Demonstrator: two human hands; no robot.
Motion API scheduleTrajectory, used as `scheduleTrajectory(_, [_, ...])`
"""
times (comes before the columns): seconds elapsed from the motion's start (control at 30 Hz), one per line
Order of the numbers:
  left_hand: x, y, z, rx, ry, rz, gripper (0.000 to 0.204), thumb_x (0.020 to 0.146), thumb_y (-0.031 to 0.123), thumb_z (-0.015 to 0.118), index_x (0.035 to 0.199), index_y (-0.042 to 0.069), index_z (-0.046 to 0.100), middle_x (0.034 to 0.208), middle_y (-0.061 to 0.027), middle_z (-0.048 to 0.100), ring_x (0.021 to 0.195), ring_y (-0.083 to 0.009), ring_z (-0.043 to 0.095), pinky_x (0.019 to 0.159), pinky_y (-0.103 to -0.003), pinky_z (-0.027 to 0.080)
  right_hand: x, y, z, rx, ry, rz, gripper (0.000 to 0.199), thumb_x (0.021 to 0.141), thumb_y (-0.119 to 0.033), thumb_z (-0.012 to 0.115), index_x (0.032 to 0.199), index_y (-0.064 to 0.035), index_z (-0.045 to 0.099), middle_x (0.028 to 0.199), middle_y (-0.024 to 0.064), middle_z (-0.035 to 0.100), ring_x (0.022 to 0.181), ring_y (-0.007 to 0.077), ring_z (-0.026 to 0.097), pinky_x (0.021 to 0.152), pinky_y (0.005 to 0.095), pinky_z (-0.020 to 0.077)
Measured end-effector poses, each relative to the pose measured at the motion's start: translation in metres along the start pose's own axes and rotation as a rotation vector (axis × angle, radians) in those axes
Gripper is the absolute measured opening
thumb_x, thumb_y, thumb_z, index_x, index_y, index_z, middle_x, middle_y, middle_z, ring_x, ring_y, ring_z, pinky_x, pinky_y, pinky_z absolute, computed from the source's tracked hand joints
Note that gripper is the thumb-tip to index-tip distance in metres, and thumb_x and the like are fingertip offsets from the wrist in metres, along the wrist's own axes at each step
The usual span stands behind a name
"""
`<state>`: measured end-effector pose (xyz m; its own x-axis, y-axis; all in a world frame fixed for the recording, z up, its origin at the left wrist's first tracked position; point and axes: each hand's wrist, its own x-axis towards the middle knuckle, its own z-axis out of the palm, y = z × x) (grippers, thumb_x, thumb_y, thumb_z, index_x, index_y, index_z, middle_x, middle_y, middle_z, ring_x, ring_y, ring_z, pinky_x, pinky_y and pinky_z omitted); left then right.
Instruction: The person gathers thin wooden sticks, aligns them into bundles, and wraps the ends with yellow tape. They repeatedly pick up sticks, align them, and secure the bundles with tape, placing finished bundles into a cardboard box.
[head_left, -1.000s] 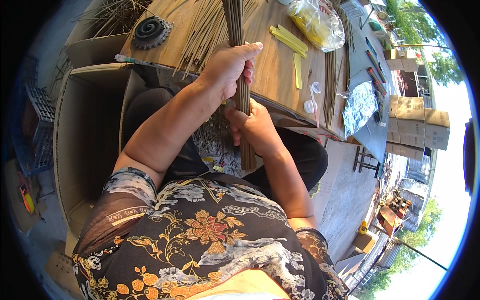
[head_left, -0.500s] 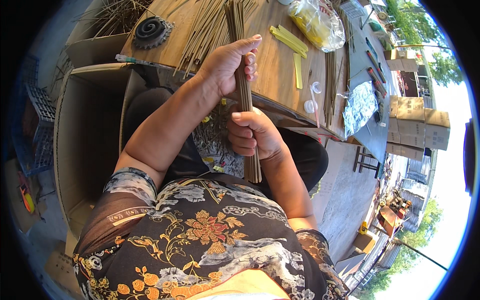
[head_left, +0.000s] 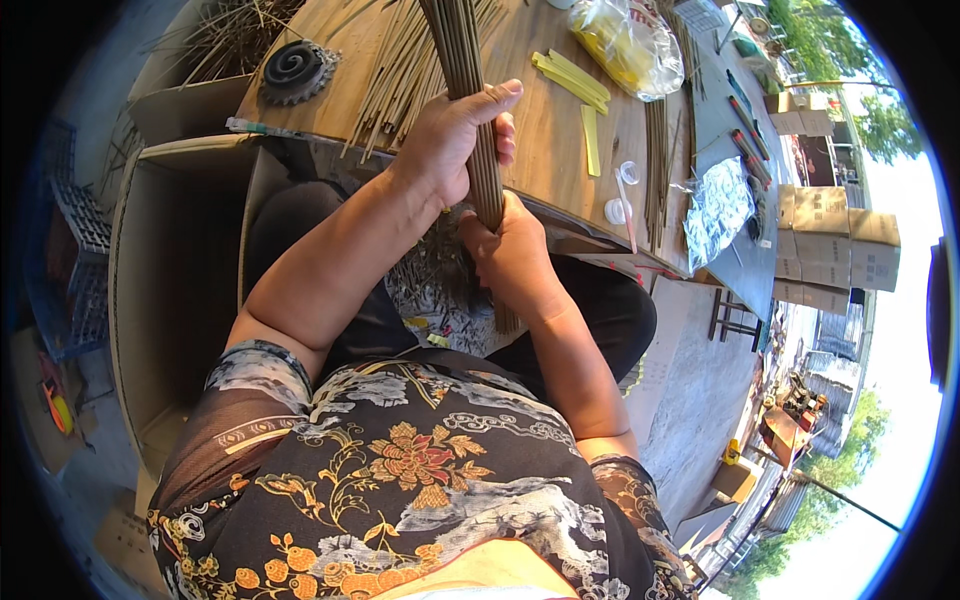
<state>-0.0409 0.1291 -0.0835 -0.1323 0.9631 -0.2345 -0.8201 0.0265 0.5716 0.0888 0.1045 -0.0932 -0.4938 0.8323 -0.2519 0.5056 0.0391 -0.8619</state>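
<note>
A tight bundle of thin brown incense sticks slants over the near edge of the wooden table, between both hands. My left hand is wrapped round its middle, thumb laid across the sticks. Lower down, my right hand is closed round the bundle, its fingers partly hidden behind the palm. The bottom ends hang blurred below the right hand. More loose incense sticks lie spread on the table behind my left hand. Yellow strips are to the right of the bundle.
A black spiral-topped object sits at the table's left corner. An open cardboard box stands left of my legs. On the right are a clear plastic bag with yellow contents, a crumpled silvery plastic sheet and stacked cartons.
The bundle's upper end has tilted left and away. My right hand has turned and slid up close to the left one, its fingers now less visible.
</note>
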Motion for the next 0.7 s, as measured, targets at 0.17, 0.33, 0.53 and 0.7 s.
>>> scheduleTrajectory(0.17, [-0.004, 0.000, 0.000, -0.115, -0.153, -0.037, 0.027, 0.083, 0.029, 0.059, 0.067, 0.012, 0.045, 0.052, 0.0031, 0.043, 0.044, -0.0066, 0.041, 0.042, -0.021, 0.034, -0.004, -0.024, -0.007, 0.263, -0.150, 0.152, 0.013, 0.082, -0.013, 0.054, 0.079, -0.0051, 0.044, 0.053, 0.0006, 0.044, 0.038, 0.0099, 0.042, 0.036, 0.0236, 0.0347])
scheduleTrajectory(0.33, [-0.002, 0.005, 0.000, -0.182, -0.240, -0.072, 0.030, 0.086, 0.031, 0.054, 0.066, 0.012, 0.042, 0.051, 0.0037, 0.038, 0.043, -0.0062, 0.037, 0.041, -0.021, 0.032, 0.000, -0.027, -0.014, 0.360, -0.261, 0.191, 0.016, 0.079, -0.011, 0.057, 0.071, -0.0059, 0.044, 0.050, 0.0004, 0.043, 0.037, 0.0102, 0.042, 0.035, 0.0234, 0.0338])
scheduleTrajectory(0.53, [0.004, 0.004, -0.006, -0.227, -0.345, -0.095, 0.029, 0.087, 0.031, 0.053, 0.067, 0.013, 0.043, 0.052, 0.0036, 0.038, 0.042, -0.0063, 0.036, 0.041, -0.021, 0.032, 0.003, -0.026, -0.019, 0.428, -0.348, 0.211, 0.016, 0.078, -0.011, 0.058, 0.070, -0.0064, 0.045, 0.051, 0.0004, 0.044, 0.037, 0.0092, 0.041, 0.035, 0.0227, 0.0331])
scheduleTrajectory(0.7, [0.001, 0.003, 0.000, -0.110, -0.171, -0.036, 0.025, 0.084, 0.028, 0.057, 0.068, 0.013, 0.046, 0.053, 0.0027, 0.044, 0.044, -0.0068, 0.041, 0.043, -0.021, 0.034, 0.004, -0.011, -0.006, 0.017, -0.023, -0.042, 0.017, 0.079, -0.014, 0.057, 0.078, -0.0012, 0.046, 0.061, 0.0095, 0.052, 0.053, 0.0206, 0.052, 0.049, 0.0311, 0.0413])
